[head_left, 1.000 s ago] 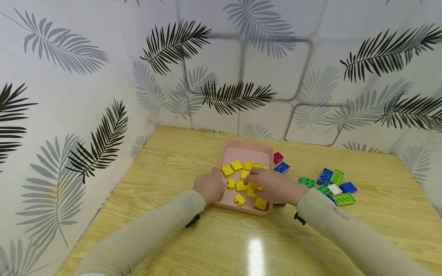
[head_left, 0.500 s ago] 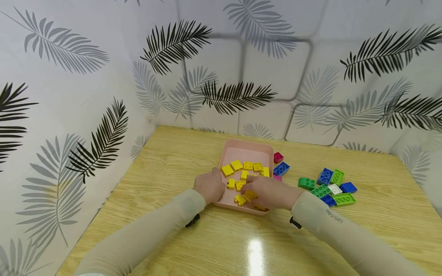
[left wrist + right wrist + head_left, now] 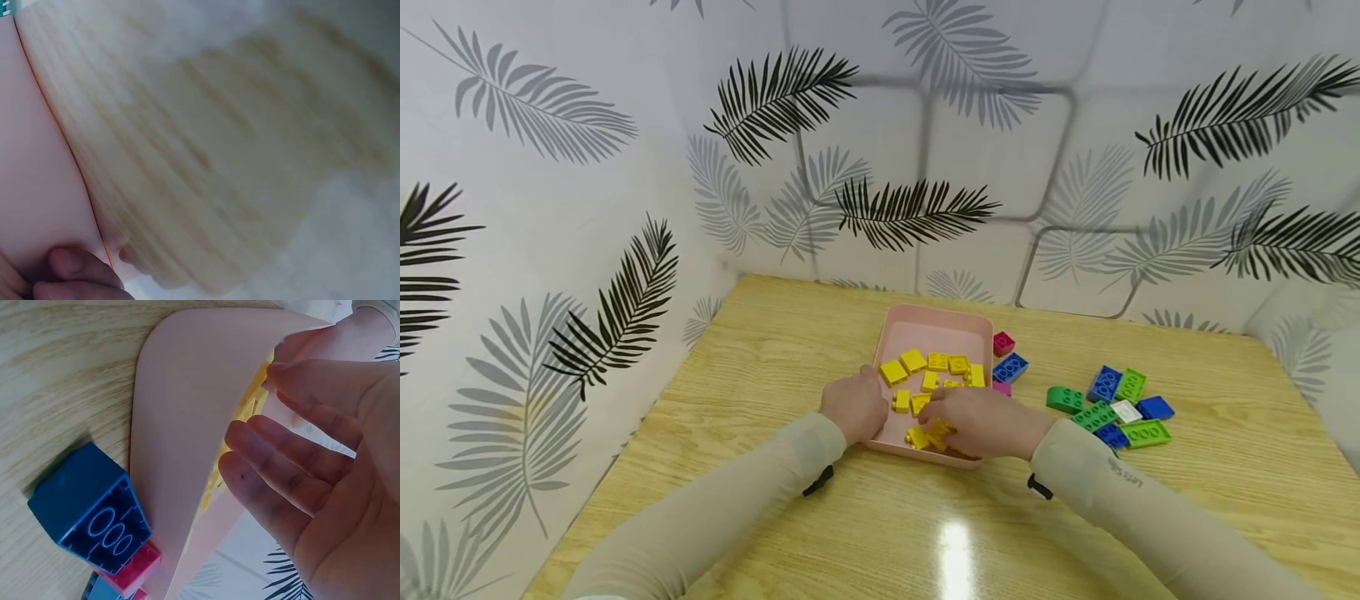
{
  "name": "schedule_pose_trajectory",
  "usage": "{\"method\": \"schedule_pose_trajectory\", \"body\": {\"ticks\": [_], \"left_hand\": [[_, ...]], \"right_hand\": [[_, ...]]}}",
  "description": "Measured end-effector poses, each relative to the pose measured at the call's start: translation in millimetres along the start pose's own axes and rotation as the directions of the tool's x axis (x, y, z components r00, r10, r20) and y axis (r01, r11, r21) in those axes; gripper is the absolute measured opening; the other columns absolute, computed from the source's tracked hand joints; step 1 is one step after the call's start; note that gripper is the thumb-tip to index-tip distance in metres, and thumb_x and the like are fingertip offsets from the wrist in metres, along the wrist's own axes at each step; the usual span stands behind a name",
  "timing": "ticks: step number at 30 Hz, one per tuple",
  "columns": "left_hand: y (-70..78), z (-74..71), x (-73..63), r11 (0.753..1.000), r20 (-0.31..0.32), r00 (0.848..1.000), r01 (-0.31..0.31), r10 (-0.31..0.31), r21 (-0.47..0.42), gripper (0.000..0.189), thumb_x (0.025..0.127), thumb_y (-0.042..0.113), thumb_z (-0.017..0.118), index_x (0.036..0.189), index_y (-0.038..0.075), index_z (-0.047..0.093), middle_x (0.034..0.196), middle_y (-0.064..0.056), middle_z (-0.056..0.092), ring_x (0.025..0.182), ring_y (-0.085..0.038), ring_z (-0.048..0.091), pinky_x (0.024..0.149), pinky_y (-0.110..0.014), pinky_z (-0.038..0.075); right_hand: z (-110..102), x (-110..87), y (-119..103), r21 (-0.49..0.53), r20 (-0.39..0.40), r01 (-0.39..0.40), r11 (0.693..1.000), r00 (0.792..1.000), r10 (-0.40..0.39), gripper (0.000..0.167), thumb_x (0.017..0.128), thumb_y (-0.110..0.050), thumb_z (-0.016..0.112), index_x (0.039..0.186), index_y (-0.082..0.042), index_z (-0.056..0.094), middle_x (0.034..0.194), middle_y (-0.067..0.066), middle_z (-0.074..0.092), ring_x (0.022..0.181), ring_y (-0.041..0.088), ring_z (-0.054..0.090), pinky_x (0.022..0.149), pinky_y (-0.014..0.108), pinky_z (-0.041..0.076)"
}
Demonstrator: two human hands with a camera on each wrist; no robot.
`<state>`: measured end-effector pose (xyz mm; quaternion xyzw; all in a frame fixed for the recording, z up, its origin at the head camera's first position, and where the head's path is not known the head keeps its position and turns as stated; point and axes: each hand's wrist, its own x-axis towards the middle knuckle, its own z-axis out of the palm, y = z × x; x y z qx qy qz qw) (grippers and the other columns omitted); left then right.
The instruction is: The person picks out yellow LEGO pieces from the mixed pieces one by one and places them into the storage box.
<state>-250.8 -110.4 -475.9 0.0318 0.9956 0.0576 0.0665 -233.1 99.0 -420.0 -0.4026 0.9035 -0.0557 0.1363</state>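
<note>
A shallow pink tray on the wooden table holds several yellow toy building bricks. My left hand grips the tray's left wall; in the left wrist view, curled fingers lie against the pink plastic. Inside the tray's near right part, my right hand pinches a yellow brick close to another yellow brick. Thumb and index tip meet by the tray's edge in the right wrist view, where the other fingers are nearly straight. The pinched brick is largely hidden there.
Right of the tray lie a red brick, a blue brick and a magenta brick. Farther right is a loose group with a green brick, a white brick and a lime brick. A leaf-patterned wall stands behind.
My right hand has shifted left and toward the near side of the tray, and a yellow brick has moved with its fingertips. My left hand stays on the tray.
</note>
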Motion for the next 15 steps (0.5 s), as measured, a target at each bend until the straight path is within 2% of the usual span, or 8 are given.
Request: {"method": "schedule_pose_trajectory", "body": {"ticks": [7,12,15], "left_hand": [[-0.3,-0.7,0.8,0.999,0.014,1.0,0.02,-0.02,0.029,0.04,0.099,0.037,0.056,0.118,0.002,0.054,0.067,-0.004,0.058,0.054,-0.016,0.057,0.053,-0.034,0.05],[-4.1,-4.3,-1.7,0.999,0.018,0.999,0.032,-0.032,-0.024,0.041,0.098,0.036,0.054,0.119,0.001,0.055,0.071,-0.005,0.058,0.057,-0.016,0.057,0.053,-0.033,0.048],[-7.8,-6.4,-3.4,0.998,0.008,0.999,0.032,-0.031,-0.052,0.044,0.098,0.037,0.052,0.122,0.0,0.055,0.073,-0.006,0.058,0.058,-0.017,0.056,0.054,-0.033,0.047]], "right_hand": [[-4.9,-8.1,4.9,-0.018,-0.063,-0.023,1.0,0.998,0.021,0.032,0.092,-0.022,0.075,0.123,-0.022,0.071,0.128,-0.002,0.066,0.116,0.021,0.064,0.096,0.041,0.054],[-11.3,-19.3,12.4,-0.042,-0.158,-0.028,0.999,0.987,0.021,0.031,0.091,-0.023,0.075,0.122,-0.018,0.071,0.127,0.003,0.067,0.113,0.024,0.065,0.093,0.043,0.056],[-13.9,-27.4,20.5,-0.054,-0.222,-0.01,0.998,0.975,-0.003,0.03,0.09,-0.021,0.077,0.12,-0.017,0.072,0.123,0.004,0.067,0.105,0.022,0.066,0.088,0.04,0.057]]}}
